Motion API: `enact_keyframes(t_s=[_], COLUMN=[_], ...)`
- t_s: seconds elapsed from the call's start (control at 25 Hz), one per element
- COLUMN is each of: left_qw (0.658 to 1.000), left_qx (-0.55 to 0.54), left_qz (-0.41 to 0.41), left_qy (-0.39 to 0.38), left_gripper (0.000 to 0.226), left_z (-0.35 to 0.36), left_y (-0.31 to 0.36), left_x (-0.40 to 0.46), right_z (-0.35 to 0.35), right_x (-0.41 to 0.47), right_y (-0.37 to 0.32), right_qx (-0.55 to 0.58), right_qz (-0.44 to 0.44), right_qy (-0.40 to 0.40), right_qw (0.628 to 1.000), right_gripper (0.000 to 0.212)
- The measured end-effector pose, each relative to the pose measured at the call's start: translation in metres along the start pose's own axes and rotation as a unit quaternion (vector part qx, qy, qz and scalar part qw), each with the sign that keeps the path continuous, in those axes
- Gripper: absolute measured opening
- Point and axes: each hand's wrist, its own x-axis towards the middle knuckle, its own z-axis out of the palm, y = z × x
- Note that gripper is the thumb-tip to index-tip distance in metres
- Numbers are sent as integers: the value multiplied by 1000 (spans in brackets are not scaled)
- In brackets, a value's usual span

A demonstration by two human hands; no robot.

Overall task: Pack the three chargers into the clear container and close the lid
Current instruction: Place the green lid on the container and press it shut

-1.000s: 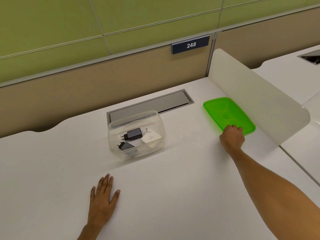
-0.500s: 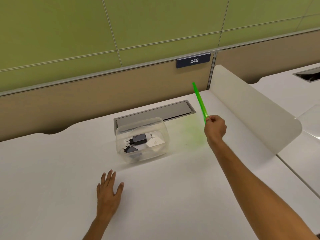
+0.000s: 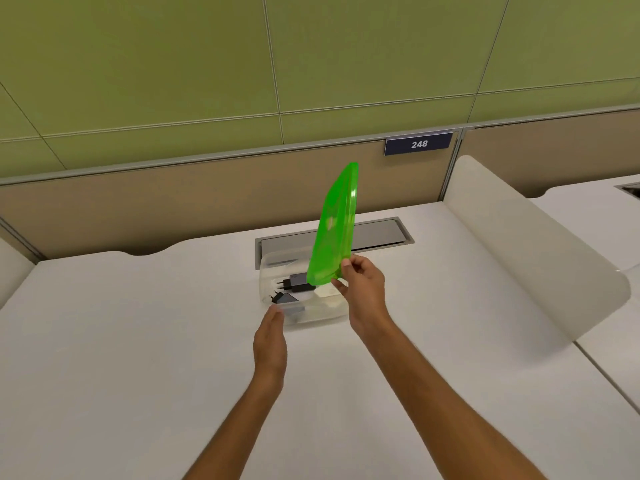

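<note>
From the head camera, the right hand [image 3: 363, 289] pinches the green lid [image 3: 334, 230] by its bottom corner, thumb on the near side and fingers behind. The lid stands almost straight up in the air. Its long side points up and away toward the wall, and its thin edge faces the camera. Its low end hangs right over the clear box [image 3: 304, 317].

The clear box sits on the white desk [image 3: 138, 341], just in front of both hands. It lies longways from left to right. Inside it are a black charger [image 3: 299, 282], a second dark charger [image 3: 285, 299] nearer the front, and a white charger [image 3: 327, 292] on the right side. So all three look packed, and only the lid is left to do.

The left hand [image 3: 272, 336] is flat and holds nothing. Its fingertips are at the front left corner of the box. I cannot tell if they really touch it.

I think the next move depends on tipping the lid. It is standing up, but the box top lies flat. The right hand is the one that has to lay it down, long side along the box. The left hand is closest to the box wall, so it could keep the box from sliding.
</note>
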Motion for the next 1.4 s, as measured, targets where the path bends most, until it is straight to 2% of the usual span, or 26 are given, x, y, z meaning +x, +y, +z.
enact_keyframes(t_s=[0.08,0.2,0.32,0.52,0.6,0.68,0.8,0.88,1.04,1.16,1.4], left_qw=[992,951,929,899,906,917,939,954,975,987,999], left_qx=[-105,-262,-331,-416,-402,-378,-325,-280,-198,-143,23], left_qz=[-72,-158,-158,-138,-128,-125,-111,-96,-69,-42,9], left_qy=[-21,-40,-56,-19,5,2,-23,-41,-70,-66,-21], left_gripper=[47,63,48,27,23,21,21,22,26,27,26], left_z=[9,10,4,-10,-19,-30,-48,-54,-51,-37,-10], left_y=[13,24,28,39,43,44,46,51,59,61,55], left_x=[3,14,22,35,45,54,73,86,109,122,153], right_z=[13,24,25,14,9,1,-11,-16,-14,-11,-17], right_x=[-16,-32,-39,-32,-18,6,49,72,103,122,140], right_y=[11,25,38,44,37,25,3,-7,-8,7,38], right_qx=[20,34,29,-74,-59,9,45,20,-119,-229,-476], right_qz=[19,40,53,44,56,71,77,94,118,62,-40], right_qy=[-48,-105,-147,-215,-172,-92,-17,-20,-55,-29,42], right_qw=[998,993,987,973,982,993,996,995,984,971,878], right_gripper=[12,13,13,16,10,5,20,25,23,29,39])
